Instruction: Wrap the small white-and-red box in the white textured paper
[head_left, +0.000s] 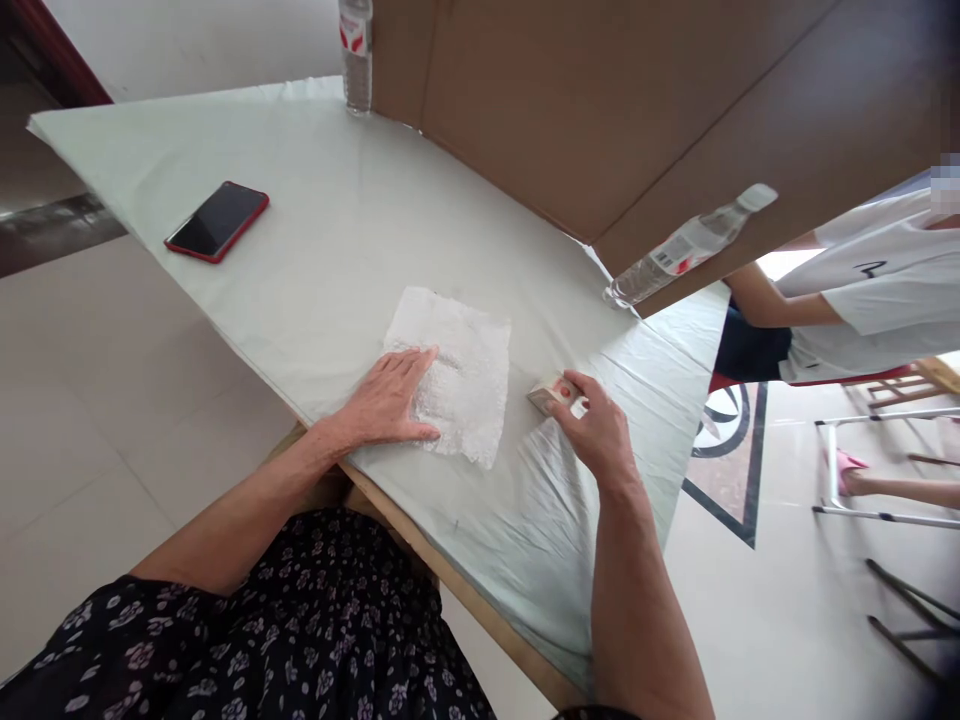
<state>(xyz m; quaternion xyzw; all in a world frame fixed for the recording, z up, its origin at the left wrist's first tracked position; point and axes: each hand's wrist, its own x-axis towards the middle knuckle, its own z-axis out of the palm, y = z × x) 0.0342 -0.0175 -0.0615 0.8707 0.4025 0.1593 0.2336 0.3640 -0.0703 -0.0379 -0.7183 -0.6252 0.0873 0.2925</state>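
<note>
A white paper napkin (466,362) lies spread flat on the pale green tablecloth (322,230). My left hand (390,400) rests flat on the napkin's near left part, fingers stretched out and together. To the right of the napkin, my right hand (596,430) pinches a small pack with a red and white label (553,392) that sits on the cloth, close to the napkin's right edge.
A red-cased phone (217,220) lies at the far left of the table. Two clear water bottles (356,50) (686,245) stand against a tall brown cardboard screen (600,100). Another person in a white shirt (877,290) sits beyond the table's right end.
</note>
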